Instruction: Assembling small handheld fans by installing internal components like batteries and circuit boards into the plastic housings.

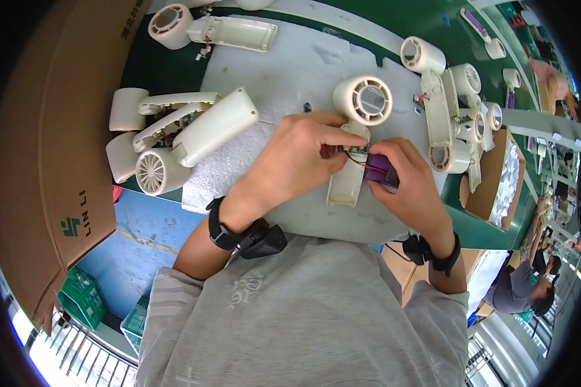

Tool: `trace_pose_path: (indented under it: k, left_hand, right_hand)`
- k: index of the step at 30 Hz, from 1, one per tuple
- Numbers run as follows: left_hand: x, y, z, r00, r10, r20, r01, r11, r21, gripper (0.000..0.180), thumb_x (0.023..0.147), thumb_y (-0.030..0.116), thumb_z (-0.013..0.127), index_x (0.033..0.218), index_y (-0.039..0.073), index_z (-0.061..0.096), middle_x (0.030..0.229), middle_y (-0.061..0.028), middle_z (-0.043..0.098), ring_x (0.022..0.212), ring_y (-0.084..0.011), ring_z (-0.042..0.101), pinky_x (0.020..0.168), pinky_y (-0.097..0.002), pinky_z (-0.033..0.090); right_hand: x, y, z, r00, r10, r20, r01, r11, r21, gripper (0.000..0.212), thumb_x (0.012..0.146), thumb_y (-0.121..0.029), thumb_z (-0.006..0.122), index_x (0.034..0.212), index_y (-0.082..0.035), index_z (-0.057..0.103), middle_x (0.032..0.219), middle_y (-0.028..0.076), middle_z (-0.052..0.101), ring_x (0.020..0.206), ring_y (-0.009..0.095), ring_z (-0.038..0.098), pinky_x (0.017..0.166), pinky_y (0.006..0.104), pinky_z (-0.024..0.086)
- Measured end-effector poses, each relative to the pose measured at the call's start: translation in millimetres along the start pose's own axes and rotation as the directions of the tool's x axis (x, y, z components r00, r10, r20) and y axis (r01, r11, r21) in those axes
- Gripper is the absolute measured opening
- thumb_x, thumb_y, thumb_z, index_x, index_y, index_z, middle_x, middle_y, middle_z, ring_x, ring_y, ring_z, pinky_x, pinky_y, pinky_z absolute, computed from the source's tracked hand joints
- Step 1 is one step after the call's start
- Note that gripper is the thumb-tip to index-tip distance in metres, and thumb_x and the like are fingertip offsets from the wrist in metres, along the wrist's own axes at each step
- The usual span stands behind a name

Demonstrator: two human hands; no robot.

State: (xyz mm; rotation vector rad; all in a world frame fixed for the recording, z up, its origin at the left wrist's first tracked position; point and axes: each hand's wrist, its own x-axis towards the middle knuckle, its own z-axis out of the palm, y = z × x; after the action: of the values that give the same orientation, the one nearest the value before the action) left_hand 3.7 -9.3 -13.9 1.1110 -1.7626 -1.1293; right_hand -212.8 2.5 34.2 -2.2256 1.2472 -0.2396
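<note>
In front of me a cream handheld fan body lies with its handle toward me and its round head away from me. Over the handle, my left hand pinches a small green circuit board by its edge. My right hand grips a purple battery just right of the handle. Thin red and black wires run between board and battery. The fingers partly cover both parts, so how the wires attach is hidden.
White foam sheeting covers the green bench. Several cream fan housings lie at left, more fan bodies at right. A carton with white packing stands at the right edge; a tall cardboard box borders the left. People work farther right.
</note>
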Motion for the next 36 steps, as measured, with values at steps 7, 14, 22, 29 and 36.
trace_pose_path:
  k: [7, 14, 22, 29, 36]
  left_hand:
    - [-4.0, 2.2, 2.6, 1.000, 0.011, -0.019, -0.011, 0.999, 0.032, 0.032, 0.070, -0.002, 0.070, 0.099, 0.010, 0.075, 0.103, -0.0180, 0.068, 0.076, -0.0300, 0.069, 0.071, -0.0344, 0.056]
    - [-3.5, 3.0, -1.3, 0.999, 0.024, 0.042, -0.027, 0.997, 0.067, 0.037, 0.068, 0.002, 0.078, 0.103, 0.013, 0.075, 0.108, -0.0147, 0.069, 0.084, -0.0260, 0.070, 0.073, -0.0307, 0.057]
    - [-1.6, 4.9, -3.3, 0.998, 0.047, 0.041, -0.052, 0.991, 0.122, 0.036, 0.068, 0.005, 0.079, 0.103, 0.013, 0.075, 0.108, -0.0150, 0.069, 0.082, -0.0275, 0.070, 0.071, -0.0307, 0.057]
    - [-2.1, 3.2, 0.1, 0.996, 0.088, 0.005, -0.088, 0.992, 0.085, 0.029, 0.070, 0.006, 0.078, 0.099, 0.009, 0.075, 0.099, -0.0170, 0.069, 0.078, -0.0318, 0.069, 0.069, -0.0342, 0.056]
    - [-3.3, 2.6, -0.7, 0.992, 0.125, -0.002, -0.124, 0.988, 0.089, 0.026, 0.073, 0.006, 0.075, 0.099, 0.006, 0.074, 0.095, -0.0191, 0.068, 0.076, -0.0354, 0.066, 0.069, -0.0375, 0.055]
  right_hand:
    - [-12.4, -4.7, -16.5, 0.929, 0.108, 0.353, -0.318, 0.722, 0.615, 0.066, 0.076, 0.002, 0.065, 0.137, -0.003, 0.040, 0.097, 0.014, 0.064, 0.092, 0.024, 0.066, 0.074, 0.0336, 0.055]
    - [-27.5, 0.1, -2.3, 0.906, -0.048, 0.420, -0.414, 0.105, 0.904, 0.085, 0.072, 0.008, 0.058, 0.148, -0.009, 0.024, 0.115, 0.015, 0.054, 0.102, 0.031, 0.063, 0.075, 0.0370, 0.058]
    - [-34.5, -6.2, 11.0, 0.893, -0.032, 0.449, -0.432, 0.220, 0.875, 0.087, 0.064, 0.011, 0.064, 0.142, -0.010, 0.033, 0.120, 0.012, 0.047, 0.106, 0.029, 0.061, 0.079, 0.0355, 0.056]
    - [-25.3, -22.2, 4.1, 0.990, -0.113, 0.088, 0.055, 0.867, 0.495, 0.070, 0.056, 0.006, 0.075, 0.122, -0.005, 0.056, 0.120, 0.012, 0.049, 0.107, 0.028, 0.059, 0.085, 0.0376, 0.051]
    - [-17.9, -23.5, 23.5, 0.975, -0.202, -0.093, 0.219, 0.946, 0.238, 0.067, 0.052, -0.002, 0.080, 0.116, -0.003, 0.061, 0.119, 0.012, 0.057, 0.107, 0.032, 0.057, 0.089, 0.0401, 0.049]
